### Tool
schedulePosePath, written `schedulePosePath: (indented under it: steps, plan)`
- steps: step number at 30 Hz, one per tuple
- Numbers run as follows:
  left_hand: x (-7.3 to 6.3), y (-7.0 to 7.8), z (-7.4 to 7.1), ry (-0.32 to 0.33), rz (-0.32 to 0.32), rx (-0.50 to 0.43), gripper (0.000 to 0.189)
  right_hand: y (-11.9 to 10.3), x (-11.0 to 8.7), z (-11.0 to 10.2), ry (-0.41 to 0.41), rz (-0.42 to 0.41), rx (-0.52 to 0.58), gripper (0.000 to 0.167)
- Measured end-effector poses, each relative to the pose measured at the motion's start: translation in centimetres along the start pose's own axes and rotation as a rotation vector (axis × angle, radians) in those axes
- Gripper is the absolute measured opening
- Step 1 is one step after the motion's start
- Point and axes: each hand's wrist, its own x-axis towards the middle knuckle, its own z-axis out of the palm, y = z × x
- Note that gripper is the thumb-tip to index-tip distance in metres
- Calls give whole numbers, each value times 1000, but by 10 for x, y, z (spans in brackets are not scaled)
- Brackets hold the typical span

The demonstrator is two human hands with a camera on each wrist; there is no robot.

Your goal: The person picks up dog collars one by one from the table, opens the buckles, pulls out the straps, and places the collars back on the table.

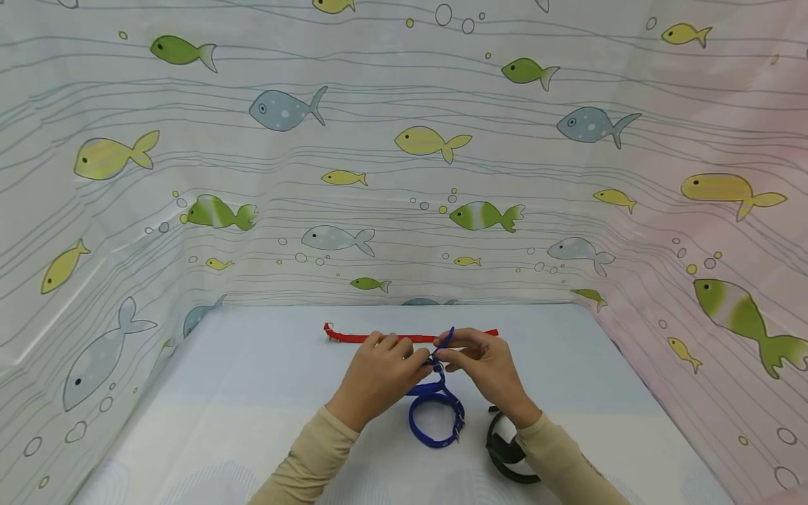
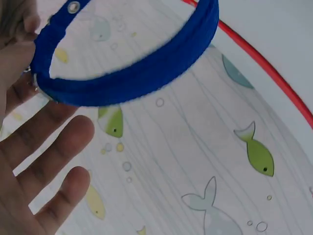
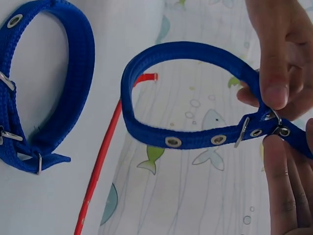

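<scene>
Nearest me are my beige sleeves (image 1: 315,449), reaching in from the bottom edge. Just under my right forearm lies a black band bent into a ring (image 1: 507,449), partly hidden by that sleeve. To the left of it, a blue woven fabric collar with metal fittings (image 3: 80,73) sits closed in a loop on the pale table (image 1: 252,365), its short tail poking out past the buckle.

A little farther out I hold another blue fabric collar, with a row of metal eyelets (image 3: 195,142), between my two hands above the table. My left hand (image 1: 381,379) pinches it beside a metal ring, thumb pressed on the band; in the left wrist view its other fingers stand apart from one another. My right hand (image 1: 482,365) pinches the collar's free end between thumb and forefinger, and the blue tip sticks up past them. The silver buckle (image 3: 243,132) is near my fingertips, and the rest of the collar curves away as an open loop.

Beyond my hands, a thin red strap (image 1: 419,339) stretches sideways across the table, its left end turned up. Farthest off hangs a white sheet printed with green, yellow and grey-blue fish (image 1: 391,84).
</scene>
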Motion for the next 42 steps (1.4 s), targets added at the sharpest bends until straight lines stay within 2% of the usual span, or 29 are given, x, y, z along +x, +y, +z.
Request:
schedulePosePath:
  steps: [5, 12, 17, 20, 23, 28, 31, 36, 42]
  plan:
    - [1, 5, -1, 4, 32, 87, 29, -1, 0, 0, 36, -35, -89, 20]
    - [-1, 9, 11, -20, 28, 105, 32, -5, 0, 3, 73, -118, -290, 24]
    - [-4, 8, 21, -40, 31, 97, 30, -7, 2, 5, 35, -157, -300, 27]
    - [-5, 6, 24, -37, 31, 48, 29, -6, 3, 4, -6, -164, -287, 31]
    - [-6, 2, 24, -25, 9, -40, 29, -4, 4, 0, -63, -170, -293, 37]
    - [-5, -3, 21, 10, -35, -202, 30, -2, 2, -5, -116, -123, -378, 46]
    - [-6, -6, 18, 49, -53, -264, 28, -1, 0, -6, -121, -75, -406, 44]
    - [-7, -8, 19, 97, -82, -314, 27, -1, 0, -4, -107, -23, -371, 28]
    - [-8, -6, 21, 78, -132, -355, 27, -2, -1, -2, -36, -1, -366, 21]
